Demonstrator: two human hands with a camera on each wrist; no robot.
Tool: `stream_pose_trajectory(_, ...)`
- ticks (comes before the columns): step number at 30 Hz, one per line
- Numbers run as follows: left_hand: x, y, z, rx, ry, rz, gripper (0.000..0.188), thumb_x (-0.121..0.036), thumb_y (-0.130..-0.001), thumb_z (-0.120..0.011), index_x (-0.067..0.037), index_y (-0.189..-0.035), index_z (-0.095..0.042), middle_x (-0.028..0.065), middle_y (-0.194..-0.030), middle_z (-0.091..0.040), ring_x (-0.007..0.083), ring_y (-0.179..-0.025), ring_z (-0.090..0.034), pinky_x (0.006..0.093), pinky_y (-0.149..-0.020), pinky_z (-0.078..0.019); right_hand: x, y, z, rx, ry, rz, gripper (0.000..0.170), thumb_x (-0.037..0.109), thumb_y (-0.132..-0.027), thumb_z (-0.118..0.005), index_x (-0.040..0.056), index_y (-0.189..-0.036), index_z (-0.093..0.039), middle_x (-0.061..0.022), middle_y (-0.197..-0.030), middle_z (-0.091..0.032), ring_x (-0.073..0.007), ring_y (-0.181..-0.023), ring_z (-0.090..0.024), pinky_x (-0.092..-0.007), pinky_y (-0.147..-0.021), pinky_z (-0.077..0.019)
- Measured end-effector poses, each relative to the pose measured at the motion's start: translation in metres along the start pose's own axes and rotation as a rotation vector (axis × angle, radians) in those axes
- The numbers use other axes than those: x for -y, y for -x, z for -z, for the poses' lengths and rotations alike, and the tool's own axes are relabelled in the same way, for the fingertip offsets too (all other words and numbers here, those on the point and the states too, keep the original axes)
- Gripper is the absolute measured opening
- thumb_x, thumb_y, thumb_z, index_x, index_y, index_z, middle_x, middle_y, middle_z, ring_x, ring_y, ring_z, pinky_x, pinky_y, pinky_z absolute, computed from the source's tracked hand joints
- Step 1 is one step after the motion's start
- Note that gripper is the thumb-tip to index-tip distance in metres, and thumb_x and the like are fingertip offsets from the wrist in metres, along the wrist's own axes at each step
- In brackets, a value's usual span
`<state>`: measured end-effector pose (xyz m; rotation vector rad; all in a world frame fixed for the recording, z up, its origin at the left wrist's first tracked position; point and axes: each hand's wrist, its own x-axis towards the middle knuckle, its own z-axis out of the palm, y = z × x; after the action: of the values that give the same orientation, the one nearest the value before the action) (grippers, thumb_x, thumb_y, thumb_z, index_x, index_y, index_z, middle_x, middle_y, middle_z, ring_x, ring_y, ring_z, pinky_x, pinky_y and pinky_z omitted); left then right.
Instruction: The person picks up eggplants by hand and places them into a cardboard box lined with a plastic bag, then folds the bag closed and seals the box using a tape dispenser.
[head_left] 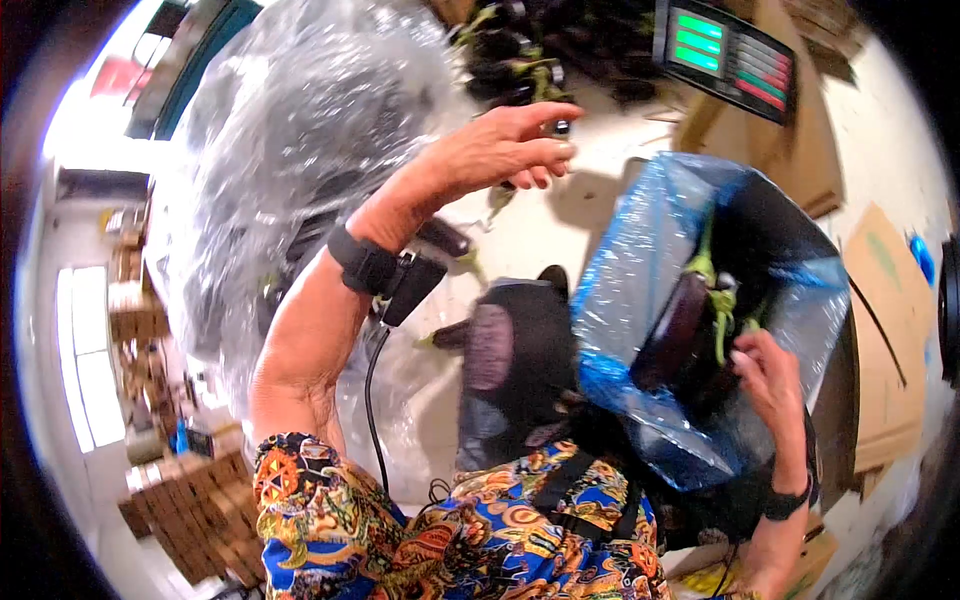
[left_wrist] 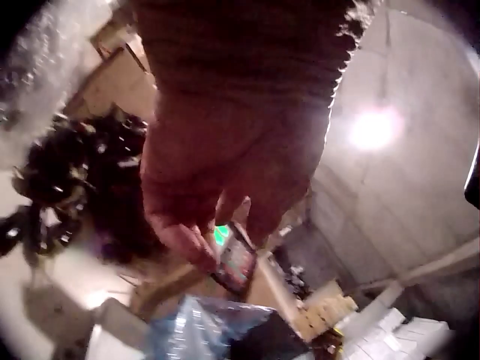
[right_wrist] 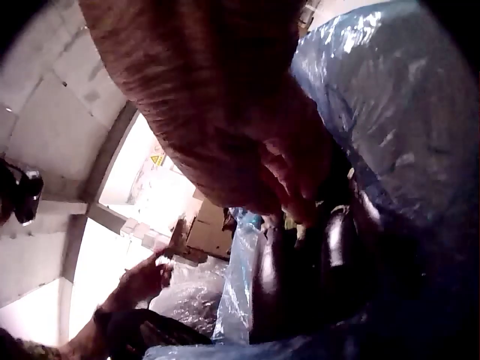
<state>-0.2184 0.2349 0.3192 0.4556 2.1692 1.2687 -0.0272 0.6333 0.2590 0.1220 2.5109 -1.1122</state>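
the left hand (head_left: 500, 150) is held raised above the pale floor (head_left: 600, 110), with its fingers loosely extended and parted; nothing is seen to be grasped by it. the right hand (head_left: 770, 380) is lowered over the near right edge of the open blue bag (head_left: 615, 300), its fingers bent beside the green stems; whether a stem is pinched cannot be told. several dark purple eggplants (head_left: 675, 330) are contained in the bag, laid side by side, their stems turned toward the far edge and the right hand. beyond the left hand, more eggplants are heaped in a dark pile (head_left: 510, 50), and a loose eggplant (head_left: 445, 237) is seen below its wrist, beside the clear plastic sheeting (head_left: 310, 90). past the bag's far edge, a scale display (head_left: 725, 55) is lit green.
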Motion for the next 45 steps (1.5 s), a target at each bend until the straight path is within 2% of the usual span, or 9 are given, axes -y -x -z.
stream_pose_trajectory(5, 0.206, 0.114, -0.022, -0.285, 0.146, 0.423, 0.058, -0.031, -0.089, -0.064, -0.006, -0.140, -0.050, 0.0044, -0.089, -0.068, 0.0114, -0.074, -0.063, 0.0275, -0.066, -0.0529, -0.008, -0.007, 0.017, 0.090, -0.166, -0.208, 0.026, 0.015, -0.092, -0.060, 0.0026, -0.114, -0.061, -0.0043, -0.085, -0.066, -0.0078, -0.064, -0.055, -0.0231, -0.057, -0.0453)
stream_pose_trajectory(11, 0.355, 0.220, -0.207, -0.432, 0.113, 0.725, 0.051, -0.032, -0.079, -0.069, -0.007, -0.122, -0.062, 0.0176, -0.101, -0.071, 0.0300, -0.094, -0.068, 0.0418, -0.085, -0.0531, -0.028, -0.014, 0.013, 0.108, -0.122, -0.211, 0.031, 0.018, -0.092, -0.060, 0.0013, -0.118, -0.060, -0.0037, -0.085, -0.064, -0.0082, -0.068, -0.056, -0.0227, -0.059, -0.0453)
stream_pose_trajectory(13, 0.351, 0.218, -0.256, -0.316, -0.283, 0.690, 0.056, -0.029, -0.079, -0.077, -0.005, -0.125, -0.057, 0.0180, -0.113, -0.066, 0.0326, -0.108, -0.061, 0.0407, -0.090, -0.0507, -0.018, -0.017, 0.009, 0.126, -0.124, -0.193, 0.034, 0.020, -0.092, -0.060, -0.0004, -0.119, -0.059, -0.0038, -0.086, -0.063, -0.0090, -0.070, -0.057, -0.0229, -0.062, -0.0464)
stream_pose_trajectory(20, 0.339, 0.169, -0.306, -0.572, 0.064, 0.629, 0.069, -0.037, -0.076, -0.078, 0.002, -0.126, -0.050, 0.0268, -0.121, -0.057, 0.0436, -0.116, -0.054, 0.0477, -0.097, -0.0458, -0.007, -0.023, 0.004, 0.104, -0.034, -0.261, 0.034, 0.022, -0.096, -0.057, -0.0008, -0.121, -0.057, -0.0031, -0.087, -0.063, -0.0081, -0.070, -0.056, -0.0221, -0.062, -0.0453)
stream_pose_trajectory(23, 0.336, 0.157, -0.288, -0.410, 0.098, 0.789, 0.072, -0.038, -0.074, -0.079, -0.001, -0.130, -0.051, 0.0213, -0.119, -0.060, 0.0360, -0.112, -0.058, 0.0438, -0.094, -0.0479, -0.004, -0.021, 0.004, 0.107, -0.077, -0.226, 0.034, 0.022, -0.096, -0.057, -0.0005, -0.121, -0.057, -0.0031, -0.089, -0.064, -0.0083, -0.072, -0.056, -0.0226, -0.064, -0.0458)
stream_pose_trajectory(27, 0.314, 0.164, -0.225, -0.353, 0.637, 0.697, 0.060, -0.038, -0.078, -0.076, -0.005, -0.125, -0.057, 0.0086, -0.108, -0.064, 0.0156, -0.096, -0.059, 0.0314, -0.088, -0.0490, -0.012, -0.018, 0.014, 0.119, -0.097, -0.232, 0.034, 0.022, -0.096, -0.057, 0.0003, -0.121, -0.057, -0.0037, -0.091, -0.065, -0.0084, -0.073, -0.056, -0.0230, -0.066, -0.0466)
stream_pose_trajectory(30, 0.276, 0.169, -0.179, -0.435, 1.191, 0.399, 0.058, -0.030, -0.082, -0.072, -0.006, -0.130, -0.052, 0.0083, -0.113, -0.064, 0.0181, -0.098, -0.065, 0.0331, -0.089, -0.0545, -0.012, -0.018, 0.017, 0.105, -0.133, -0.259, 0.034, 0.021, -0.094, -0.059, 0.0009, -0.121, -0.059, -0.0051, -0.094, -0.065, -0.0088, -0.073, -0.057, -0.0231, -0.065, -0.0470)
stream_pose_trajectory(37, 0.237, 0.160, -0.114, -0.517, 0.871, 0.356, 0.060, -0.022, -0.084, -0.070, 0.000, -0.134, -0.046, 0.0064, -0.116, -0.059, 0.0168, -0.104, -0.057, 0.0333, -0.094, -0.0470, -0.003, -0.008, 0.014, 0.113, -0.156, -0.194, 0.033, 0.021, -0.093, -0.063, 0.0013, -0.120, -0.062, -0.0088, -0.096, -0.070, -0.0134, -0.078, -0.065, -0.0279, -0.069, -0.0534)
stream_pose_trajectory(45, 0.426, 0.177, -0.129, -0.614, 0.405, 0.367, 0.065, -0.024, -0.073, -0.080, -0.003, -0.128, -0.053, 0.0138, -0.115, -0.060, 0.0280, -0.106, -0.058, 0.0407, -0.093, -0.0461, 0.023, 0.009, 0.042, 0.085, -0.260, -0.086, 0.030, 0.016, -0.092, -0.063, -0.0012, -0.116, -0.063, -0.0113, -0.095, -0.071, -0.0147, -0.077, -0.068, -0.0289, -0.072, -0.0547)
